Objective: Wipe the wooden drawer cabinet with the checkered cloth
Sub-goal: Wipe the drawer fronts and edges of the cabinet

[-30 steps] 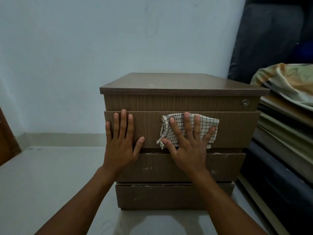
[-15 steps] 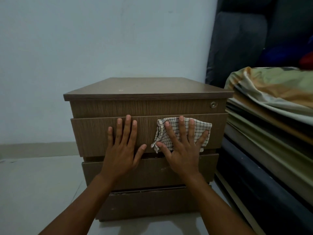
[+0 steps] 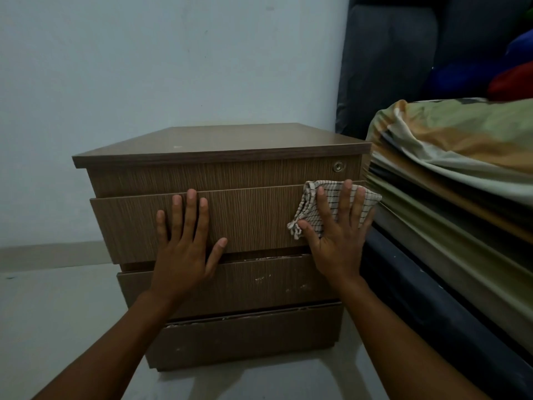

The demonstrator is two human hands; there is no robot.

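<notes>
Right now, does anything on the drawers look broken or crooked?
Yes. The second drawer front sticks out from the wooden drawer cabinet and sits askew. The two lower drawers have chipped, whitish edges and scuffs. The right hand presses the checkered cloth flat; the left hand rests on the same front.

The right hand (image 3: 336, 238) lies spread over the checkered cloth (image 3: 313, 210), hiding most of it; only its left edge, knotted corner and strips between the fingers (image 3: 344, 200) show. Both forearms run off the bottom edge. The bedding stack (image 3: 450, 168) is cut by the right edge. The cabinet's (image 3: 248, 215) right side is hidden against that stack.
</notes>
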